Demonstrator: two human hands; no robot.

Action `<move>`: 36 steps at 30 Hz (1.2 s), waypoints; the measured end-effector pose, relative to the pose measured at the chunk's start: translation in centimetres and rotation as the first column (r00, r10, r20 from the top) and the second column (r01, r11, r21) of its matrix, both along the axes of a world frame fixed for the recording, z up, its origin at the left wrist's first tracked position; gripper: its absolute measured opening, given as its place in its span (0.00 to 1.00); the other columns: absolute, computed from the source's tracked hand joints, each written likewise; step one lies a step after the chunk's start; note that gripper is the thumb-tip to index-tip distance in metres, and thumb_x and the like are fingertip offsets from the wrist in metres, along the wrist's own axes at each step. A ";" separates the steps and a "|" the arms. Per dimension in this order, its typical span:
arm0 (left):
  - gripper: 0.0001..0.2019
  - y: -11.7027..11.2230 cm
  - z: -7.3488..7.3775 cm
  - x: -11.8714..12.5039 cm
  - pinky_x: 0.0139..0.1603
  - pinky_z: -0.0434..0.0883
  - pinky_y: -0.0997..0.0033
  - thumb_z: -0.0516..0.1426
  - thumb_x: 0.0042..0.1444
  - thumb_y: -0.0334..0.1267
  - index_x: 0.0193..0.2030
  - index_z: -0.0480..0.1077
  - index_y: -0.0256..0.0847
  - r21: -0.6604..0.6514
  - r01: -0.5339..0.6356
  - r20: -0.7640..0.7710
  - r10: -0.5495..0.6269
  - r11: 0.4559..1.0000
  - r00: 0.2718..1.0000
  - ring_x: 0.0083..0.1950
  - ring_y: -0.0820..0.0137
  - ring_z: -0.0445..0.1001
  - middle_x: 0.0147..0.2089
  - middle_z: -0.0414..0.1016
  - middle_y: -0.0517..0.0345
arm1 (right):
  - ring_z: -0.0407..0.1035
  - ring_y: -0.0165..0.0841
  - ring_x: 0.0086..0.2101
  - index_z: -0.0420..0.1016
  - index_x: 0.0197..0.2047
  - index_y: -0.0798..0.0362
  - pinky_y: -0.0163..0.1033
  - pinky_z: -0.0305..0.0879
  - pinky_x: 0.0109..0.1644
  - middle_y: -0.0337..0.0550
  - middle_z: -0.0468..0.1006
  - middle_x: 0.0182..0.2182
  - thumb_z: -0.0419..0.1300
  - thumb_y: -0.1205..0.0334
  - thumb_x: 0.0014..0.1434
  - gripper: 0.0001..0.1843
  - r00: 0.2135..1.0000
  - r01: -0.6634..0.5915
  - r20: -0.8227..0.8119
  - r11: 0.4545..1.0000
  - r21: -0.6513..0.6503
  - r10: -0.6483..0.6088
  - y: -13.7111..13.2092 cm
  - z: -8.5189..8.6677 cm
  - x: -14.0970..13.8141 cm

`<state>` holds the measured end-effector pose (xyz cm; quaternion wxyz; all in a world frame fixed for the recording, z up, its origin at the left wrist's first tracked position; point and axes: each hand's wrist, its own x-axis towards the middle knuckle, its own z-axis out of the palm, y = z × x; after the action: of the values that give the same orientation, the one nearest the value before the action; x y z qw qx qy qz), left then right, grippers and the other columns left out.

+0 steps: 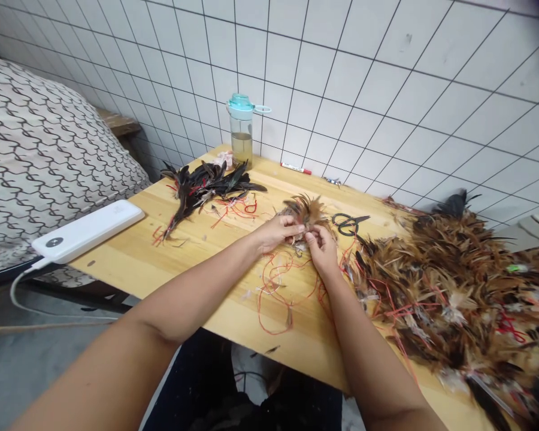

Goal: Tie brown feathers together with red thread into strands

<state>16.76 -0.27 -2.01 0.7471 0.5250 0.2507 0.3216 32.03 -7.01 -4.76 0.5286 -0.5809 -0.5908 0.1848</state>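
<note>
My left hand (pixel 278 231) and my right hand (pixel 322 249) meet over the middle of a wooden table (pixel 161 251). Both pinch the base of a small bundle of brown feathers (pixel 306 211) that fans away from me. Loose red thread (pixel 278 287) lies in loops on the wood just below my hands. Black scissors (pixel 348 223) rest right of the bundle, close to my right hand.
A large heap of brown feathers (pixel 458 281) covers the table's right side. Dark feathers (pixel 206 185) lie at the back left, near a teal-lidded bottle (pixel 241 129). A white power bank (pixel 87 230) sits at the left edge. A red pen (pixel 295 169) lies by the tiled wall.
</note>
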 end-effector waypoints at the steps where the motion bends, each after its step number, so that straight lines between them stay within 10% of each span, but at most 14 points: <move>1: 0.20 0.0 -0.1 0.1 0.31 0.60 0.76 0.69 0.40 0.47 0.28 0.68 0.34 0.048 -0.003 -0.035 0.004 0.999 0.999 0.26 0.79 0.65 0.25 0.68 0.63 | 0.63 0.31 0.28 0.69 0.34 0.51 0.38 0.61 0.33 0.38 0.69 0.27 0.58 0.47 0.56 0.15 0.997 -0.037 -0.066 0.999 -0.039 0.035 0.1 -0.1 -0.2; 7: 0.09 0.0 -0.2 0.2 0.34 0.62 0.74 0.64 0.44 0.38 0.26 0.71 0.35 0.433 0.046 -0.338 0.115 0.900 0.934 0.29 0.74 0.66 0.24 0.69 0.63 | 0.56 0.26 0.21 0.62 0.26 0.50 0.34 0.54 0.25 0.31 0.63 0.19 0.64 0.39 0.47 0.24 0.922 -0.035 -0.388 0.991 -0.126 -0.016 0.3 -0.3 -0.7; 13: 0.15 0.1 -0.7 0.4 0.40 0.68 0.73 0.62 0.46 0.35 0.43 0.74 0.35 0.337 0.073 -0.254 0.017 0.939 0.967 0.35 0.72 0.72 0.34 0.76 0.57 | 0.54 0.22 0.18 0.63 0.28 0.50 0.31 0.51 0.21 0.28 0.64 0.19 0.70 0.43 0.43 0.25 0.737 -0.042 -0.676 0.997 -0.069 -0.016 0.5 0.0 -0.2; 18: 0.11 0.4 -0.9 0.1 0.34 0.67 0.76 0.61 0.49 0.39 0.37 0.73 0.34 0.366 0.061 -0.329 0.067 0.929 0.942 0.31 0.75 0.70 0.31 0.74 0.58 | 0.53 0.19 0.16 0.57 0.25 0.51 0.27 0.50 0.18 0.25 0.61 0.16 0.73 0.47 0.42 0.28 0.558 0.004 -0.829 0.999 -0.045 -0.040 0.7 0.4 1.0; 36: 0.07 -0.5 -0.4 0.4 0.32 0.62 0.77 0.57 0.53 0.38 0.29 0.72 0.37 0.668 0.133 -0.431 0.236 0.732 0.871 0.30 0.74 0.68 0.27 0.73 0.61 | 0.53 0.21 0.18 0.64 0.26 0.52 0.29 0.47 0.19 0.28 0.62 0.18 0.72 0.45 0.41 0.25 0.647 -0.094 -0.762 0.995 -0.042 0.029 0.5 0.5 0.2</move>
<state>17.15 -0.74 -2.37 0.4051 0.8168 0.3109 0.2684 32.26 -6.46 -4.22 0.6977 -0.4498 -0.3267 0.4518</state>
